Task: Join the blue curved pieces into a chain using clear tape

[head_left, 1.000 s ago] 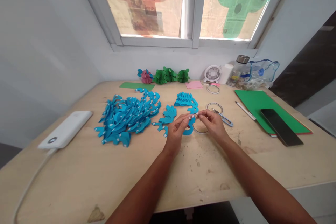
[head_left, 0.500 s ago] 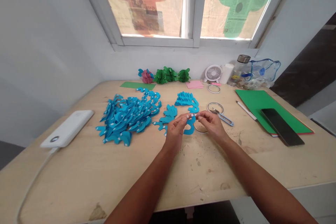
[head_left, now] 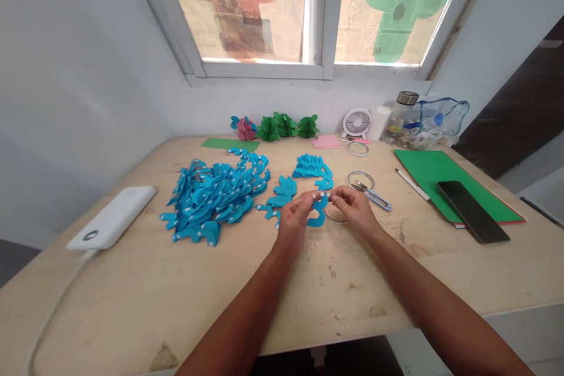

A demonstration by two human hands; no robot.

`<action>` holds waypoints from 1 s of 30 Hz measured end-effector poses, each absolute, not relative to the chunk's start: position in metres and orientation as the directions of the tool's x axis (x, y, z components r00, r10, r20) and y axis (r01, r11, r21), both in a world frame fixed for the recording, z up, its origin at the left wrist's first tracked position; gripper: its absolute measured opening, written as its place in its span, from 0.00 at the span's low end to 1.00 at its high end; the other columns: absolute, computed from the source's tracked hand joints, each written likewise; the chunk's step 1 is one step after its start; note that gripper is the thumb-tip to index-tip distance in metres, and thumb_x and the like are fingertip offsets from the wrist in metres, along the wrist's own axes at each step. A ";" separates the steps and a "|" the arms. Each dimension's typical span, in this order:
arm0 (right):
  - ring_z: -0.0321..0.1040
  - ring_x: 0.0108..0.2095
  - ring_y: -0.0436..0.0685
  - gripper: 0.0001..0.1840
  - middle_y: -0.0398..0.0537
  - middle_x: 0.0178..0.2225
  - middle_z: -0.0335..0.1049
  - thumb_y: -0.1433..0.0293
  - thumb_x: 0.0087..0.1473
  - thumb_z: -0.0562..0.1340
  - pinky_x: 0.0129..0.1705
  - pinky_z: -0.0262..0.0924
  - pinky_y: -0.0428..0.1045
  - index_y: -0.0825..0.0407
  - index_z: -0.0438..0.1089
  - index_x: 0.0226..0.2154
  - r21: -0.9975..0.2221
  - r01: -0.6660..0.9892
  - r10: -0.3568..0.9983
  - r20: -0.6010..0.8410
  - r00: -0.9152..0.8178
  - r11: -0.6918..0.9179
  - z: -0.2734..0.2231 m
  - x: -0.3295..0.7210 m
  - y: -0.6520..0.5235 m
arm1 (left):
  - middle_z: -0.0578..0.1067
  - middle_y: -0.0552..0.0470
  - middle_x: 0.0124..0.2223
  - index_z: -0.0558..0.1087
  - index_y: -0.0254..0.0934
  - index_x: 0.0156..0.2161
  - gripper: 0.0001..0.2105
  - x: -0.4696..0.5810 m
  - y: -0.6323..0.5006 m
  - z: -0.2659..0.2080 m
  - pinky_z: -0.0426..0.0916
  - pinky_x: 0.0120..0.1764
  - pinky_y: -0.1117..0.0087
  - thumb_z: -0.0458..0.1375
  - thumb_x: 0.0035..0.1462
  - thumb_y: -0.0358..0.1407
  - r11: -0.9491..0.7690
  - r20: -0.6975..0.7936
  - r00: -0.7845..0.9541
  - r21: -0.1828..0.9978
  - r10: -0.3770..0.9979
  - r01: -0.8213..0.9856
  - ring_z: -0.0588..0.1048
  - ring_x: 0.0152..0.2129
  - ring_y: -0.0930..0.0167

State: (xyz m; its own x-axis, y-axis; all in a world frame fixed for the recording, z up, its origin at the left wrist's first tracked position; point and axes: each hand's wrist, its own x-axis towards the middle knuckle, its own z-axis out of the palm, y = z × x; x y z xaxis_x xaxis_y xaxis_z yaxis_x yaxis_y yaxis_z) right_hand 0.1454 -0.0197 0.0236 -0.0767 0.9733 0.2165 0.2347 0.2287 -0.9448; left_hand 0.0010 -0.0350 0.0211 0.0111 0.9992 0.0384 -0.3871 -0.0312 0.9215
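Note:
My left hand [head_left: 296, 220] is closed in a pinch on a curved blue paper cutout [head_left: 318, 219] with small white tape pieces along its top edge. My right hand [head_left: 355, 207] has thumb and forefinger pinched at that same edge, by a tiny white bit of tape [head_left: 328, 194]. The fingertips of both hands almost meet. Just left of my left hand lie more blue cutouts [head_left: 284, 188] dotted with white squares. A tape roll [head_left: 335, 217] is partly hidden behind my right hand.
A large heap of blue cutouts [head_left: 215, 191] lies left, near a white power bank [head_left: 112, 217]. A folded blue strip [head_left: 311, 165] is ahead. To the right are a blue cutter [head_left: 378, 200], a tape roll [head_left: 348, 181], a pen [head_left: 412, 184], green sheets [head_left: 423, 164] and a phone [head_left: 473, 211].
The hands and the blue cutout keep nearly the same place, with only a slight shift of the fingertips. The whole view has moved a little.

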 end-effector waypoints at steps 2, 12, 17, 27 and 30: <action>0.65 0.29 0.52 0.09 0.45 0.27 0.70 0.65 0.49 0.57 0.31 0.59 0.47 0.53 0.68 0.27 -0.930 0.275 0.970 0.230 -0.079 0.243 0.023 0.146 -0.020 | 0.77 0.45 0.36 0.78 0.34 0.34 0.12 0.001 -0.035 0.020 0.65 0.37 0.68 0.59 0.48 0.40 -0.032 0.037 0.007 0.926 0.999 -0.376 0.72 0.37 0.64; 0.64 0.27 0.51 0.09 0.45 0.28 0.72 0.68 0.49 0.56 0.31 0.58 0.47 0.53 0.71 0.29 -0.874 0.403 0.962 0.254 -0.097 0.272 0.017 0.150 -0.019 | 0.77 0.46 0.38 0.77 0.35 0.35 0.12 0.002 -0.038 0.021 0.64 0.36 0.68 0.57 0.49 0.40 -0.039 0.066 0.064 0.932 0.996 -0.361 0.72 0.38 0.64; 0.67 0.31 0.53 0.09 0.47 0.31 0.73 0.67 0.49 0.56 0.34 0.60 0.48 0.53 0.71 0.30 -0.912 0.338 0.972 0.226 -0.063 0.234 0.016 0.152 -0.016 | 0.77 0.46 0.37 0.77 0.34 0.33 0.12 0.002 -0.037 0.022 0.63 0.33 0.71 0.58 0.47 0.41 0.003 0.025 0.046 0.854 0.999 -0.520 0.73 0.37 0.66; 0.69 0.32 0.54 0.10 0.48 0.32 0.73 0.64 0.47 0.59 0.32 0.62 0.48 0.53 0.70 0.32 -0.964 0.191 0.982 0.173 -0.071 0.183 0.018 0.149 -0.016 | 0.77 0.44 0.38 0.77 0.33 0.33 0.12 0.002 -0.033 0.018 0.63 0.31 0.71 0.58 0.46 0.40 0.039 -0.014 0.045 0.782 0.999 -0.622 0.73 0.38 0.64; 0.69 0.32 0.54 0.10 0.48 0.32 0.73 0.65 0.47 0.60 0.31 0.61 0.47 0.53 0.70 0.31 -0.962 0.186 0.980 0.187 -0.070 0.197 0.019 0.148 -0.017 | 0.77 0.44 0.37 0.77 0.34 0.32 0.12 0.003 -0.034 0.020 0.63 0.30 0.71 0.59 0.46 0.40 0.040 -0.014 0.047 0.797 0.999 -0.603 0.74 0.38 0.64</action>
